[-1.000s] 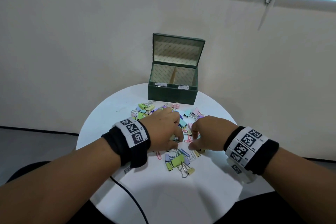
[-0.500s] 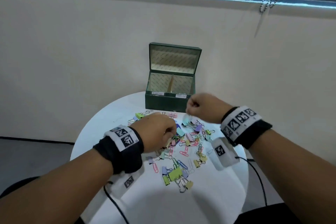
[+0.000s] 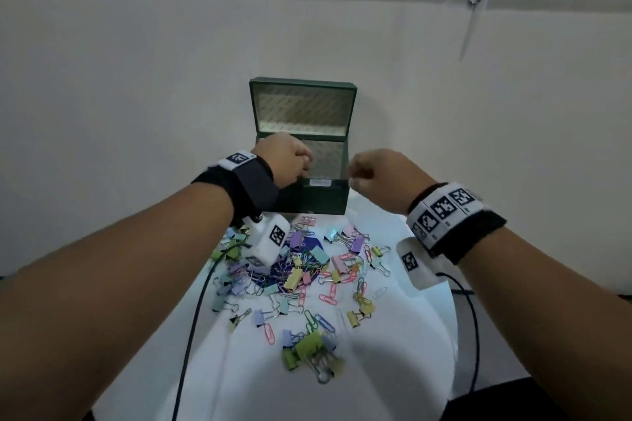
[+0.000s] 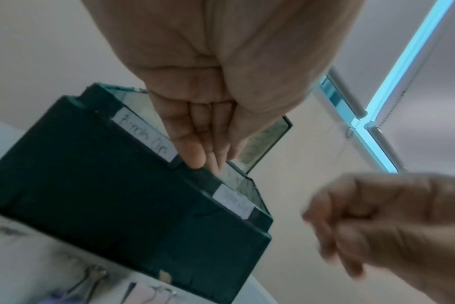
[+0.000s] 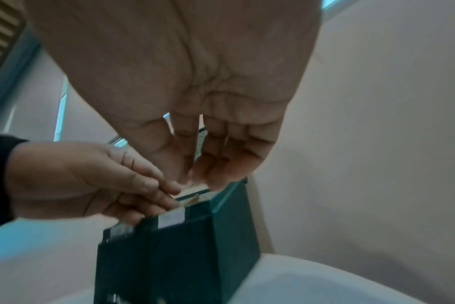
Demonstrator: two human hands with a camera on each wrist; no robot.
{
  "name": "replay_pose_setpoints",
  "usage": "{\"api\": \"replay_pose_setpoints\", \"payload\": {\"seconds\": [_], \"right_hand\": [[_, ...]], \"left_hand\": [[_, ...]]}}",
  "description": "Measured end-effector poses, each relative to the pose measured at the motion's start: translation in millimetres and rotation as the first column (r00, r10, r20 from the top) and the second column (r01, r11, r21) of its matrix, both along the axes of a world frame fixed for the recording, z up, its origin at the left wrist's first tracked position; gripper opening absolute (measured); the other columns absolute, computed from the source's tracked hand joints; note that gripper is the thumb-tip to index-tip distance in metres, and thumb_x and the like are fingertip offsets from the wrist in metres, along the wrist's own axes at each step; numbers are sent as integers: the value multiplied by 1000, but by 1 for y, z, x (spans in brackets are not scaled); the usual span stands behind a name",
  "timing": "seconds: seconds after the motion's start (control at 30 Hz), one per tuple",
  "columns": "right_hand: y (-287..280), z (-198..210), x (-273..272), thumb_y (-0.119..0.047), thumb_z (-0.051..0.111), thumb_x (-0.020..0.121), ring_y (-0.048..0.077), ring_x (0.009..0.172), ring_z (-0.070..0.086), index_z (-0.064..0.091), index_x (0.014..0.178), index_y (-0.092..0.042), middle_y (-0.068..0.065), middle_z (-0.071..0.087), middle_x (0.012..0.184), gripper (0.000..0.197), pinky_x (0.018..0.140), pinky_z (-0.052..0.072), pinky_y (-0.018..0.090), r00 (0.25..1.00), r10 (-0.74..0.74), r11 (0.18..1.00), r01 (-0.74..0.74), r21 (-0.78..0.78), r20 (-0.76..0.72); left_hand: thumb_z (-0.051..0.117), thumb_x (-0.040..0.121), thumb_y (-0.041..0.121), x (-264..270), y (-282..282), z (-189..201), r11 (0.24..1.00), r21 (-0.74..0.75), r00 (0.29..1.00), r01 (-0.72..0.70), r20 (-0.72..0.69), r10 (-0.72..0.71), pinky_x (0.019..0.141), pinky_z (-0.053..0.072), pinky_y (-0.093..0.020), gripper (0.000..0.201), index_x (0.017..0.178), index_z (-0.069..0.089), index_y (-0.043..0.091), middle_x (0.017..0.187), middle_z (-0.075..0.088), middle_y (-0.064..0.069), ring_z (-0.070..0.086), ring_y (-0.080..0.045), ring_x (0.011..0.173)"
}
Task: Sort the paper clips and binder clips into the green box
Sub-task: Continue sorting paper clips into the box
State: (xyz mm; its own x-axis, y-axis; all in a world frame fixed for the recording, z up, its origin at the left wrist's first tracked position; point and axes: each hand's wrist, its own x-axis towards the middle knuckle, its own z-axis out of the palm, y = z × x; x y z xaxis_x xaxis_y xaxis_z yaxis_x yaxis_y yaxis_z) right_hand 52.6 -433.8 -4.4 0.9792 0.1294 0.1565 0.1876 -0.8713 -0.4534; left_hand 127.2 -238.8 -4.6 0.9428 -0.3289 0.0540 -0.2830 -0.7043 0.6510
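Over the green box (image 3: pixel 309 196), your left hand (image 3: pixel 285 157) and right hand (image 3: pixel 378 173) bunch their fingertips; held clips can't be made out. Release off-centre and they'll cross the divider.

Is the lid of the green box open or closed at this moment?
Open. The lid of the green box stands upright behind it, its lined inside facing the camera, and the compartments below are uncovered.

green box (image 4: pixel 112 197) | two white handwritten labels (image 4: pixel 146 136) on front rim | writing illegible
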Motion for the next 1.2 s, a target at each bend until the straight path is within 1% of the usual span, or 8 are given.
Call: {"api": "replay_pose_setpoints", "payload": {"seconds": [0.13,0.33,0.53,0.67,0.77,0.97,1.07,1.2], "right_hand": [[-21,-20,-46,-18,60,89,1,66,54,74,95,-33,-16,61,76,21,62,43,19,963,59,965,-122,-232,-262],[-30,-54,-78,-41,72,81,3,81,60,68,90,-34,-16,65,88,12,81,54,29,938,85,956,-172,-236,-336],[-29,-56,-93,-41,77,80,1,88,59,73,98,-37,-14,63,97,19,83,52,25,928,108,956,-196,-220,-355],[-24,-61,-100,-29,71,85,7,79,61,69,81,-27,-10,65,91,5,76,55,30,928,110,960,-192,-203,-356],[-23,-63,-107,-26,58,82,15,74,62,58,75,-20,-8,63,84,9,71,57,35,954,105,960,-170,-221,-280],[-14,-60,-105,-13,46,88,12,59,47,45,84,-35,-7,56,68,23,57,40,28,963,173,966,-207,-154,-208],[-6,-56,-100,-25,41,99,11,71,51,53,107,-37,-11,53,73,19,65,39,29,943,152,932,-237,-275,-297],[-6,-61,-92,-45,55,92,16,91,57,54,99,-43,-12,64,97,7,83,52,37,938,139,902,-253,-349,-318]], "left_hand": [[58,97,23,-36,18,9,943,298,953,151,210,-219,89,49,-27,23,115,70,29,101,66,15,62,-5,93],[65,88,43,-123,70,-3,640,616,879,459,-208,-430,70,52,-21,11,84,68,33,75,66,19,59,1,68],[66,76,65,-151,98,-29,639,666,911,384,-163,-378,74,52,-27,36,106,64,46,82,59,18,55,0,75],[63,87,54,-160,93,-36,603,674,868,427,-120,-482,81,48,-29,38,125,57,52,97,45,19,47,-3,85],[58,93,47,-164,88,-40,559,703,808,439,-36,-589,72,47,-29,26,118,65,47,92,38,16,40,-4,79],[50,92,32,-168,81,-43,570,699,765,432,51,-642,67,48,-31,16,89,65,28,94,50,11,52,-12,81],[53,87,28,-160,78,-33,744,524,858,416,45,-511,71,52,-32,7,82,58,26,87,57,11,55,-12,78],[57,87,15,-141,67,-25,933,191,953,303,-62,-297,72,57,-35,17,89,61,31,81,67,8,62,-11,72]]}}
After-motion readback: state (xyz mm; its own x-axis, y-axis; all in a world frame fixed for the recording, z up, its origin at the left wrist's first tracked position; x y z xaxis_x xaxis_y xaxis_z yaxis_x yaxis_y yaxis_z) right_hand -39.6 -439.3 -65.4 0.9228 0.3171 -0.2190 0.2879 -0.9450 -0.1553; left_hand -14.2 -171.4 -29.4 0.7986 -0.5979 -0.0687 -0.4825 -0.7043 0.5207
